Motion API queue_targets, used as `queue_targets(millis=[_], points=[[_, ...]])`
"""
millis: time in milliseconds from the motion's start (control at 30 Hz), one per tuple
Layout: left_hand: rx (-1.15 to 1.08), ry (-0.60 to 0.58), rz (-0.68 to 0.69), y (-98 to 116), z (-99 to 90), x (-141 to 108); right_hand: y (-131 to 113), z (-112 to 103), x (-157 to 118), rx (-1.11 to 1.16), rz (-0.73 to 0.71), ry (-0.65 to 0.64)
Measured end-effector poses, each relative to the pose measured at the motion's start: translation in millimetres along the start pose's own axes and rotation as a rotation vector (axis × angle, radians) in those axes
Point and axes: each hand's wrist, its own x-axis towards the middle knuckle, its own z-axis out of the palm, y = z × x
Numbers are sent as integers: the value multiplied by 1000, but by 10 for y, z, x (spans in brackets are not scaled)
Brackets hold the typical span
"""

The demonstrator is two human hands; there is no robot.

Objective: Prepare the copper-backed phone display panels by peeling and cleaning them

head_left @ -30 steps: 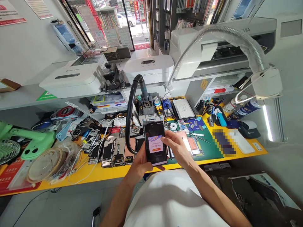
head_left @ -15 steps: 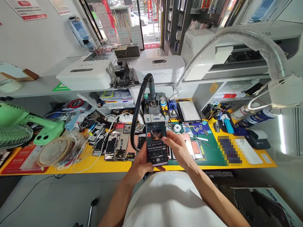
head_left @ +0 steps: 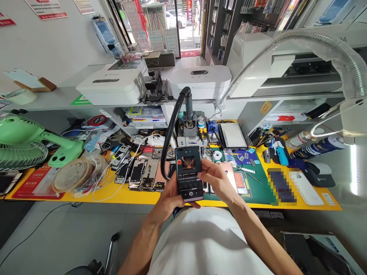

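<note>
A smartphone [head_left: 189, 183] with a lit dark screen is held upright over the front of the workbench. On the screen are a picture, lines of text and a pause button. My left hand [head_left: 172, 196] wraps round its lower left side, thumb across the bottom corner and fingertips showing beneath. At the right edge, my right hand [head_left: 216, 177] has its curled fingers against the phone's side and its thumb on the screen's border. Behind the phone, a black flexible tube [head_left: 169, 133] curves down. Opened phones [head_left: 149, 173] lie in a row to the left.
A green mat [head_left: 262, 191] lies right of centre on the yellow bench [head_left: 114, 196]. A green fan [head_left: 63, 149] and a tape roll [head_left: 73, 175] stand left. White machines [head_left: 200, 82] line the shelf. A bendable lamp arm [head_left: 304, 36] arches over the right side.
The whole view has shifted, so the bench appears slightly further right. My right thumb has slid a little down the phone's edge. Both hands keep their places on the phone.
</note>
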Motion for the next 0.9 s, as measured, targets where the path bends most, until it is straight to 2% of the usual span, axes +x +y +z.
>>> queue_targets(millis=[567, 700, 900], points=[[-67, -7, -28, 92, -28, 5, -18, -48, 75, 87, 51, -114], [-86, 22, -2, 79, -39, -3, -13, -64, 74, 114, 85, -155], [-88, 0, 15, 72, -77, 3, 3, -57, 89, 122, 91, -160]])
